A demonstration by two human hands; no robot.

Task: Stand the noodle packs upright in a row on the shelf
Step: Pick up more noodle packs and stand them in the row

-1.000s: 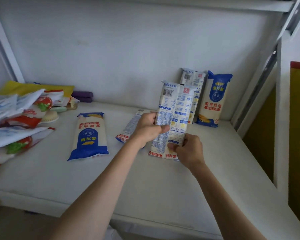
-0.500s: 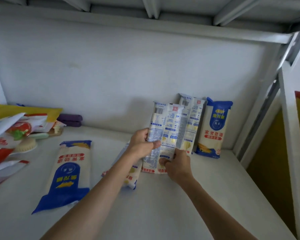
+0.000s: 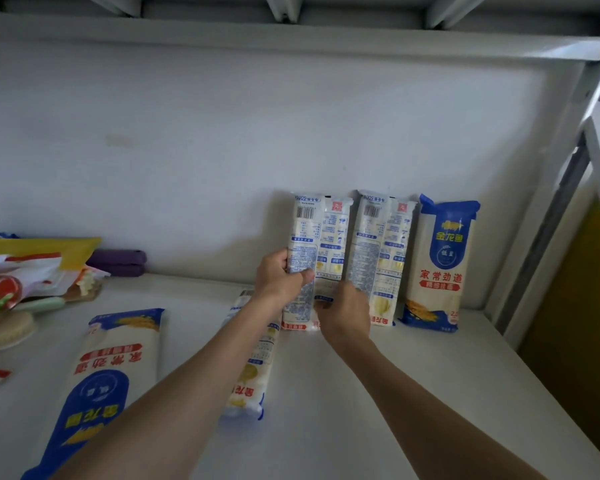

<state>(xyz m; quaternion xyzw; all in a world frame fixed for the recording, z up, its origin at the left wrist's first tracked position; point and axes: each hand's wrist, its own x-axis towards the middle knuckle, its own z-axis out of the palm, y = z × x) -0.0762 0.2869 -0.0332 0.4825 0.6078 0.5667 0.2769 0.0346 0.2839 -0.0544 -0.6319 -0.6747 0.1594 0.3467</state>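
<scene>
White shelf [image 3: 378,427]: three noodle packs [image 3: 381,244] upright (against wall [image 3: 222,150]), two flat; left hand [image 3: 279,278], right hand [image 3: 343,311] grip leftmost pack [image 3: 321,237].

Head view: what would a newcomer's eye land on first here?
The left hand and right hand hold an upright noodle pack against the back wall. Right of it stand a second pack and, in the corner, a blue-labelled pack. A large flat pack and a slim flat pack lie on the shelf nearer the camera, left.

Front-right shelf [image 3: 430,393] bare; flat packs [image 3: 115,368] obstruct left-centre; clutter pile [image 3: 21,282] far left; upright packs [image 3: 437,268] along wall [image 3: 222,150].
</scene>
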